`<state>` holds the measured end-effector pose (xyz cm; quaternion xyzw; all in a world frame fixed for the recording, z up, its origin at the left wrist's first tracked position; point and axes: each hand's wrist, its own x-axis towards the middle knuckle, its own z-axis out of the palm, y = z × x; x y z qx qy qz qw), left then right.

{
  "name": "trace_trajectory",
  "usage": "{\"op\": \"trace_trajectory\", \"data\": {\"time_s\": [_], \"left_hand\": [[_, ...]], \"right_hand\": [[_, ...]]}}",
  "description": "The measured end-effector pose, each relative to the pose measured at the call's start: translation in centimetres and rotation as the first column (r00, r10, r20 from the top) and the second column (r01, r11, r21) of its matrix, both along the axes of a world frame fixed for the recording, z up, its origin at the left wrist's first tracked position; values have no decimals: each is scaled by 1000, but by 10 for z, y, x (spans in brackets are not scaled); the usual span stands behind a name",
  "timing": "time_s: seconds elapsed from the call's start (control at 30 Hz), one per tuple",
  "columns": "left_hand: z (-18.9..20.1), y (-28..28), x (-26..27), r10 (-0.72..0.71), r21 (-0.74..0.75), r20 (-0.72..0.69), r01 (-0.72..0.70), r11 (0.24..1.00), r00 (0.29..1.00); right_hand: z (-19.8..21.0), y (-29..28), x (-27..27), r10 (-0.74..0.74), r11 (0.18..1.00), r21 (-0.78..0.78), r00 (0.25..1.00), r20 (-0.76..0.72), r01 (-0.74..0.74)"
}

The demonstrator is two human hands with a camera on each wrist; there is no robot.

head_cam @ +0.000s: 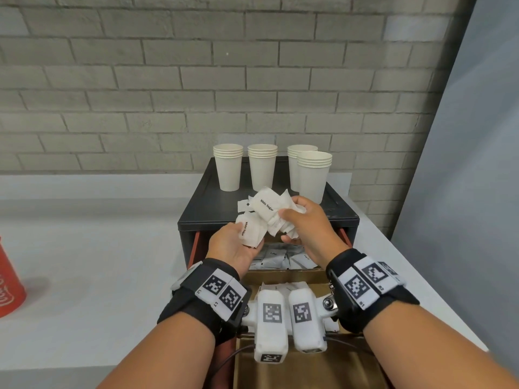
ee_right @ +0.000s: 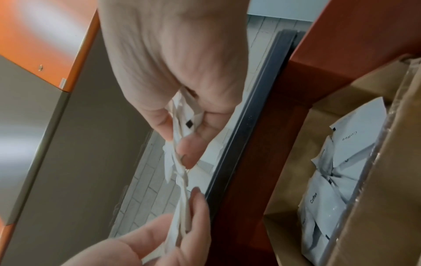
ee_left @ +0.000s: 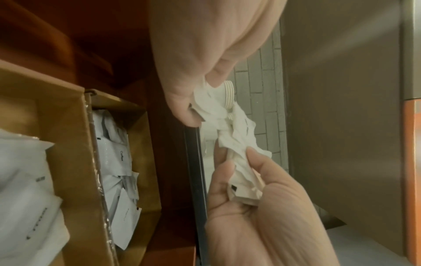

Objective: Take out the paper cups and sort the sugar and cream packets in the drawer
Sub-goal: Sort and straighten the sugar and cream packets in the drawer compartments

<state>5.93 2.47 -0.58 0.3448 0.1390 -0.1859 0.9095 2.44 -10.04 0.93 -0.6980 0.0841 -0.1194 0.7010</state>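
Both hands are raised over the open drawer (head_cam: 283, 273) of a black cabinet (head_cam: 202, 217). My right hand (head_cam: 286, 226) grips a crumpled bunch of white sugar packets (head_cam: 266, 210). My left hand (head_cam: 247, 237) holds a few more sugar packets (head_cam: 251, 233) that touch that bunch. The left wrist view has the left hand (ee_left: 237, 171) low, pinching the packets (ee_left: 237, 129), with the right hand (ee_left: 200, 108) above. In the right wrist view the right hand (ee_right: 180, 136) pinches the packets (ee_right: 178, 172). Several stacks of paper cups (head_cam: 228, 167) stand on the cabinet top.
Grey coffee packets (head_cam: 273, 258) fill the drawer's rear cardboard compartment, also in the wrist views (ee_left: 118, 162) (ee_right: 330, 180). Wrist cameras hide most of the front compartment. A red cup (head_cam: 8, 282) stands at the left edge of the white counter (head_cam: 98, 248). A brick wall runs behind.
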Motion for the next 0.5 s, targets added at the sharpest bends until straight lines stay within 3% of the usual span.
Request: {"op": "trace_trajectory", "data": {"time_s": [0.1, 0.23, 0.4, 0.5], "left_hand": [[-1, 2, 2, 54, 62, 27, -55, 997, 998], [-4, 3, 0, 18, -7, 32, -18, 1000, 999], [-9, 2, 1, -139, -45, 135, 146, 988, 981], [-10, 2, 3, -135, 16, 177, 134, 991, 975]], "right_hand": [[3, -2, -2, -6, 1000, 25, 1000, 3, 6], [8, 2, -6, 36, 999, 4, 999, 23, -36], [8, 18, 1, 82, 943, -313, 990, -118, -116], [9, 22, 2, 140, 888, -407, 970, -199, -212]]}}
